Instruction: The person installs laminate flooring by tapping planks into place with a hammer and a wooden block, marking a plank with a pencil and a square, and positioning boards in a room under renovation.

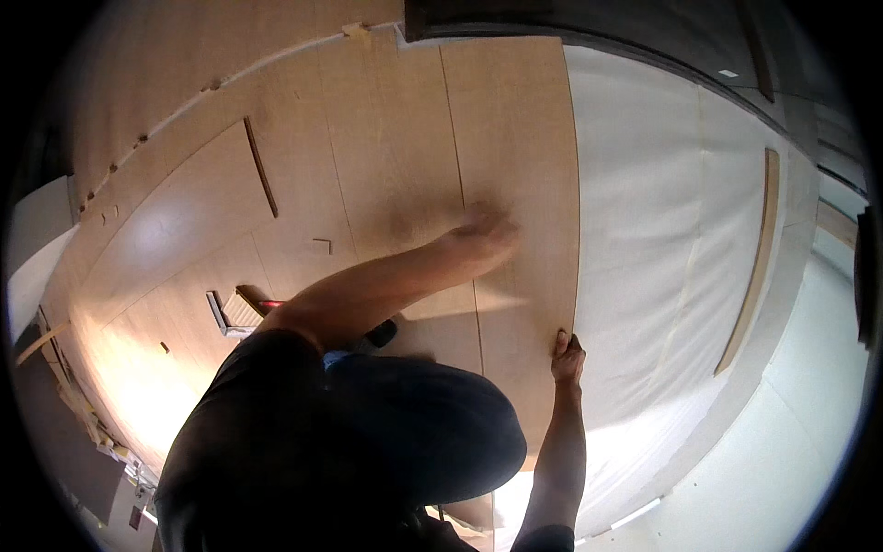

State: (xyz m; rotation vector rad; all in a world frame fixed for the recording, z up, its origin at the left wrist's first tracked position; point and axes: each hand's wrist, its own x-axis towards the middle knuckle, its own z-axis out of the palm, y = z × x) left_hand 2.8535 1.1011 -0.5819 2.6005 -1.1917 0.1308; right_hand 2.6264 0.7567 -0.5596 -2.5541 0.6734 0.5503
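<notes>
Head cam, looking down: left hand (483, 232) is pressed on the light wood floor plank (515, 166), blurry, so can't tell how its fingers sit. Right hand (567, 357) curls its fingers over that plank's edge, beside the white underlay (662, 239).

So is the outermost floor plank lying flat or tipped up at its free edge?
Flat, as far as shows: the plank sits level with its neighbours, left hand pressing on it, right hand at its edge beside the white underlay.

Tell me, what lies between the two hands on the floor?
Head view: only bare light wood plank lies between the left hand, blurred, and the right hand, which grips the plank's edge beside the white underlay.
</notes>
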